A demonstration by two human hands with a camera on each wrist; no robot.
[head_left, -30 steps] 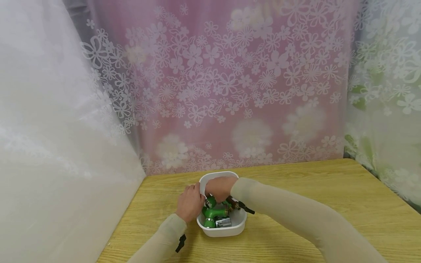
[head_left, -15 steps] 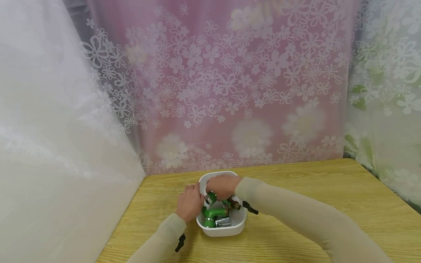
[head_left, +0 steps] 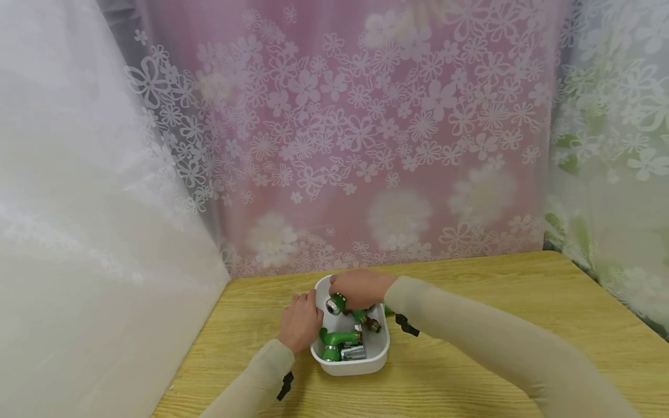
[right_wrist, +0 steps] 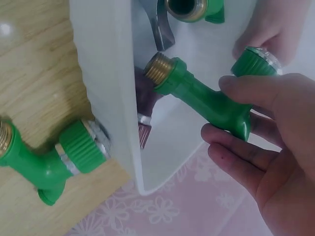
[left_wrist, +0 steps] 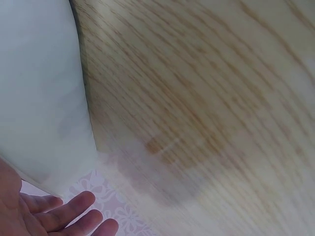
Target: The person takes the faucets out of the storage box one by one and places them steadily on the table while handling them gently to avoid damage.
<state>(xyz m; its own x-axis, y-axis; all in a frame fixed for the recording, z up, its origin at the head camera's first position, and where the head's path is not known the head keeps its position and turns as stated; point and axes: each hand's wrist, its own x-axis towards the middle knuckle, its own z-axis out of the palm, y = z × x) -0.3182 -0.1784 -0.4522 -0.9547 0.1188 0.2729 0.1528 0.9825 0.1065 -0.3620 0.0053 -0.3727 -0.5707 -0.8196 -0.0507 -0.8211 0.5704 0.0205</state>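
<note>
A white plastic bin (head_left: 356, 368) stands on the table. My left hand (head_left: 301, 323) holds its left side, fingers outside and thumb over the rim; the fingers (left_wrist: 74, 210) show in the left wrist view. My right hand (head_left: 359, 288), over the far half of the bin, pinches a green tap (right_wrist: 201, 97) between thumb and fingers. Its brass threaded end points away from the palm. Below, the bin holds another green tap (head_left: 342, 337), a chrome piece (head_left: 353, 353) and a brown tap (head_left: 373, 325) with a brass end.
Outside the bin's right wall, a green tap (right_wrist: 44, 164) lies on the wood-grain table (head_left: 470, 348). A pink flowered curtain (head_left: 387, 145) hangs behind the table. White sheeting (head_left: 104, 232) hangs on the left, and a pale floral curtain (head_left: 617, 174) on the right.
My right hand has moved up and to the right with the green tap, uncovering more of the brown tap. The left hand stays at the bin's side.
</note>
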